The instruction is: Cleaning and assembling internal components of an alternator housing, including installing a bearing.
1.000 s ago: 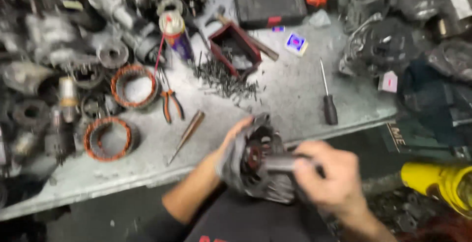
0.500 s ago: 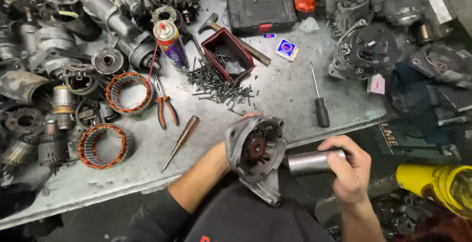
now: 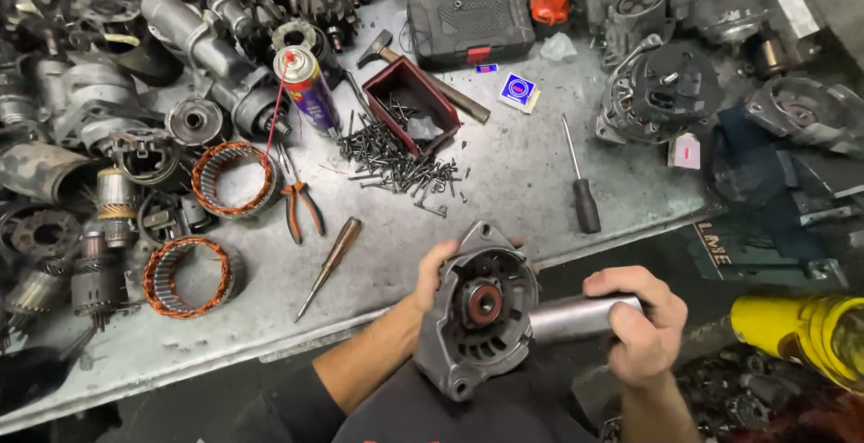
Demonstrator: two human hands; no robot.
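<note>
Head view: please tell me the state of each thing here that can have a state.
Left hand: grips the alternator housing, held off the workbench.
Right hand: closed around a metal tube.
Metal tube: end touching the housing.
Red tray: open, screws spilled beside it.
Black case: shut.
Spray can: lying down, straw attached.
Pliers: handles slightly apart.

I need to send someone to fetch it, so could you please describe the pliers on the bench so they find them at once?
Start at the grey metal workbench and find the upright spray can left of the pile of screws. Just below it, beside a copper-wound ring, lie the pliers. Their orange handles set them apart from the brown-handled screwdriver nearby.
</note>
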